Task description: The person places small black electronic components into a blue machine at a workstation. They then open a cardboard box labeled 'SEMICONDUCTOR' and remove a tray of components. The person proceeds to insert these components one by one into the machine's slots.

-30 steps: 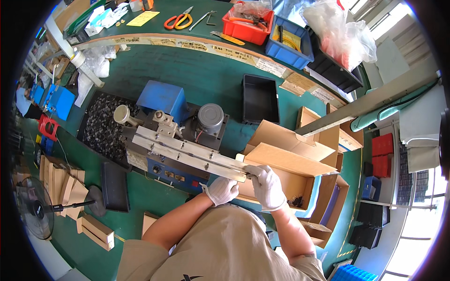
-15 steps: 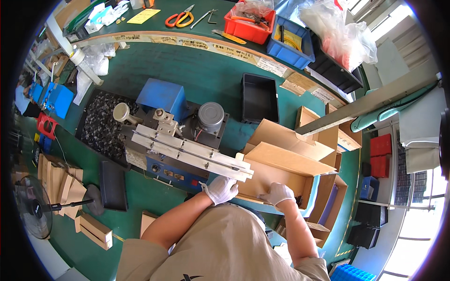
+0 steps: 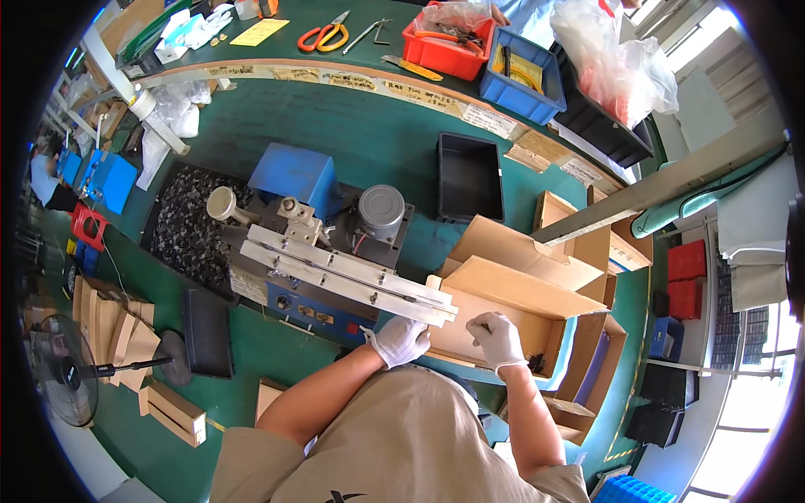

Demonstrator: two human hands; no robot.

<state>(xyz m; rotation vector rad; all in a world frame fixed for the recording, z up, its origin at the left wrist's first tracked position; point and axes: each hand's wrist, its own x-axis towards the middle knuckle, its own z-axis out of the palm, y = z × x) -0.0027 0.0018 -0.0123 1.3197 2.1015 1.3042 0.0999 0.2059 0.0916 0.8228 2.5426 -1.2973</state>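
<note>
My left hand (image 3: 401,339), in a white glove, sits with curled fingers just below the near end of the long metal rail (image 3: 344,272) of a blue bench machine (image 3: 293,180). My right hand (image 3: 499,335), also gloved, is closed into a loose fist over the open cardboard box (image 3: 511,289) right of the rail's end. Nothing shows inside either hand. A few small dark parts (image 3: 537,362) lie in the box's near corner. The two hands are about a hand's width apart.
An empty black tray (image 3: 470,176) stands behind the box, and a mat of dark parts (image 3: 180,230) lies left of the machine. Scissors (image 3: 323,35), a red bin (image 3: 444,46), a blue bin (image 3: 524,80) and plastic bags (image 3: 616,59) line the back. A fan (image 3: 63,377) stands far left.
My right hand left the rail's end, dipped down into the cardboard box, then rose a little as a fist. My left hand stayed below the rail's end.
</note>
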